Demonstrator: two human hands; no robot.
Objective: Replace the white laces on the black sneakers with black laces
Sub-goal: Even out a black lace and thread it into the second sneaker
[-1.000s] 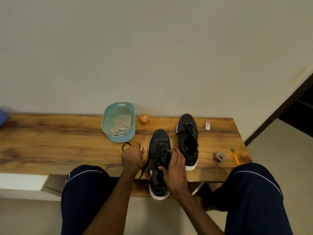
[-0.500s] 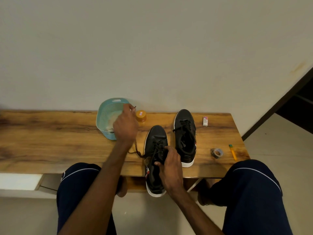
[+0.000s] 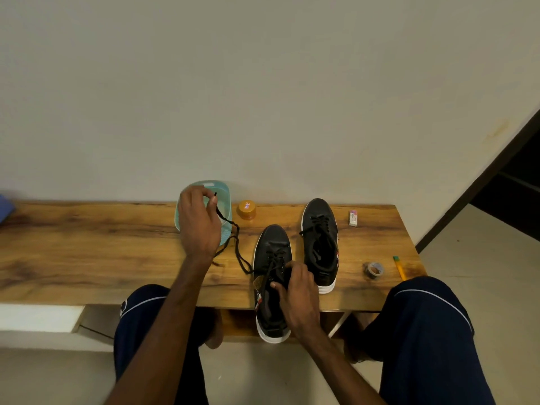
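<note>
**Black lace drawn out from the near sneaker**

The left hand (image 3: 198, 223) is raised over a teal basket (image 3: 226, 197), its grip pinched on the tip of a black lace (image 3: 242, 263). The lace trails in loose curves down to the eyelets of the near sneaker (image 3: 271, 249). That shoe has a black upper and a white sole, and its heel overhangs the front edge of the bench (image 3: 87, 244). The right hand (image 3: 298, 290) has its grip clamped on the shoe's opening. The second sneaker (image 3: 318, 229), laced in black, stands just beside it.

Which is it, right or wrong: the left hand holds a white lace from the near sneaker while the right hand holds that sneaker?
Wrong: the head view shows the left hand holding a black lace, not white; the rest stands.
</note>
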